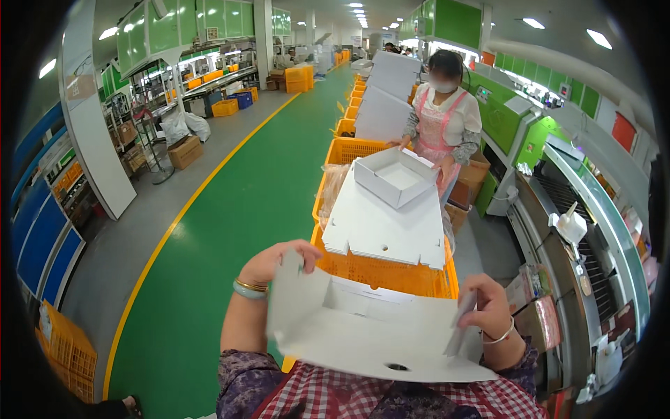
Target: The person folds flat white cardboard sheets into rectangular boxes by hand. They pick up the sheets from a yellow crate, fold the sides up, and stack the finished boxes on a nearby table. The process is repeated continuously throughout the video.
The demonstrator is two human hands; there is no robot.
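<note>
A partly folded white cardboard box (pixel 391 339) is in front of my body, with a round hole in its near panel. My left hand (pixel 283 267) grips its upper left corner, the fingers curled over a raised side flap. At the right end, my right hand (pixel 486 306) pinches another upright flap. Beyond it lies a stack of flat white cardboard blanks (pixel 377 227) on an orange crate (pixel 335 265). A co-worker in a pink apron (pixel 436 119) stands at the stack's far end, both hands on an open white box (pixel 398 174) resting on it.
A row of orange crates (pixel 342 150) with tall white sheets (pixel 387 91) runs ahead. A conveyor machine (pixel 565 209) stands on the right, with cartons (pixel 537 314) beside it. On the left are a green walkway (pixel 237 202) and a nearby orange crate (pixel 70 353).
</note>
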